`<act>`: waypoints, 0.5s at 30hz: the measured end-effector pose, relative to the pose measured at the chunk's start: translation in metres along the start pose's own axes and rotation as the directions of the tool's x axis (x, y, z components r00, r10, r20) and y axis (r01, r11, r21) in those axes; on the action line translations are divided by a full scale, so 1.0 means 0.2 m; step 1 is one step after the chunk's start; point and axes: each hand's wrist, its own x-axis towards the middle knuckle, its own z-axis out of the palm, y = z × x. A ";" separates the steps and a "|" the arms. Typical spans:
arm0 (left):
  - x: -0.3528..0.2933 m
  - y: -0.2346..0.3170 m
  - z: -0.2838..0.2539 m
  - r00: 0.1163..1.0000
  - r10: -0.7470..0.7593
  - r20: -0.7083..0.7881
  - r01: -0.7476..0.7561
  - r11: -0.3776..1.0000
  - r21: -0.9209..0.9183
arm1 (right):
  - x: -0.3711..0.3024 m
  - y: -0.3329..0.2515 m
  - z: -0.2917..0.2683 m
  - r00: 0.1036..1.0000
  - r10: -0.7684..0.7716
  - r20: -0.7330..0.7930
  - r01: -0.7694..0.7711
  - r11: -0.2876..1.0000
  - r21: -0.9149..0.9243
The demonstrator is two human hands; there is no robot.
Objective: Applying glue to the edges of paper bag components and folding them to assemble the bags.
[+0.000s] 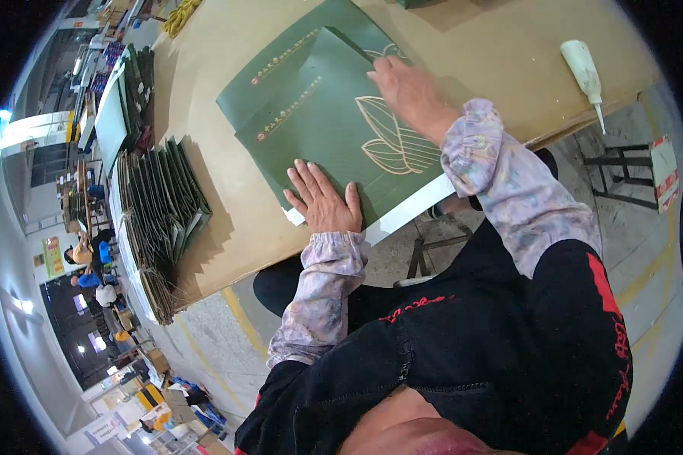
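Two overlapping green printed paper sheets, with gold leaf outlines and small gold lettering, lie on the table before me. The upper green sheet [319, 114] has a white strip along its near edge; the lower green sheet [262, 72] shows beyond it on the far left. My left hand [326, 203] rests flat on the upper sheet's near left part, fingers spread. At the right side of the upper sheet, my right hand [411, 92] is closed, its bent fingers at the paper's edge. Part of the gold drawing is hidden beneath that hand.
Several folded green bags [163, 201] with twine stand in a row at the table's left edge, more green pieces [133, 98] behind them. A white squeeze bottle [582, 68] with a narrow nozzle lies at the right. Yellow cord [180, 17] lies at the far left. A stool [630, 171] stands beyond the right edge.
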 end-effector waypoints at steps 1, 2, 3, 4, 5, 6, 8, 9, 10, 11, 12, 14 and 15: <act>0.00 -0.01 0.00 1.000 -0.001 0.006 0.001 1.000 0.001 | -0.01 0.04 0.06 1.000 -0.018 -0.009 0.018 0.999 0.041; 0.00 -0.01 0.00 1.000 -0.002 0.009 0.002 1.000 -0.004 | 0.00 0.05 0.08 0.999 -0.038 -0.018 0.040 0.996 0.076; 0.00 -0.02 -0.01 1.000 0.004 -0.006 -0.004 1.000 -0.025 | 0.02 0.06 0.10 0.998 -0.061 -0.014 0.062 0.996 0.070; -0.01 -0.03 -0.02 1.000 -0.017 -0.015 0.016 0.999 -0.034 | 0.03 0.05 0.09 0.999 -0.008 0.038 0.005 0.997 0.082; 0.00 -0.03 -0.02 1.000 -0.015 -0.004 0.015 0.999 -0.029 | 0.06 0.03 0.09 0.995 0.045 0.092 -0.053 0.995 0.090; 0.00 -0.03 -0.03 1.000 -0.013 0.009 0.013 1.000 -0.023 | 0.11 0.02 0.10 0.995 0.023 0.098 -0.032 0.996 0.086; 0.00 -0.03 -0.04 1.000 -0.019 0.006 0.019 0.999 -0.043 | 0.24 -0.02 0.10 0.997 0.036 0.070 -0.034 0.999 -0.036; 0.00 -0.03 -0.04 1.000 -0.010 0.007 0.010 0.998 -0.054 | 0.32 -0.04 0.12 0.997 0.030 0.076 -0.027 0.999 -0.041; 0.01 -0.02 -0.04 1.000 -0.010 0.009 0.011 0.998 -0.064 | 0.40 -0.03 0.16 0.998 0.051 0.046 -0.047 0.995 -0.086; 0.01 -0.01 -0.05 1.000 -0.008 0.015 0.009 0.997 -0.082 | 0.46 -0.04 0.20 0.998 0.065 0.018 -0.062 0.991 -0.122; 0.01 -0.02 -0.05 1.000 -0.006 0.022 0.008 0.995 -0.100 | 0.47 -0.04 0.22 0.998 0.058 0.027 -0.055 0.991 -0.123; 0.01 -0.02 -0.06 0.999 -0.023 0.030 0.026 0.994 -0.106 | 0.48 -0.01 0.27 0.999 -0.029 -0.039 0.024 0.992 -0.124; 0.01 -0.03 -0.06 0.999 -0.021 0.038 0.025 0.994 -0.108 | 0.46 0.00 0.29 0.999 -0.042 -0.026 0.038 0.991 -0.124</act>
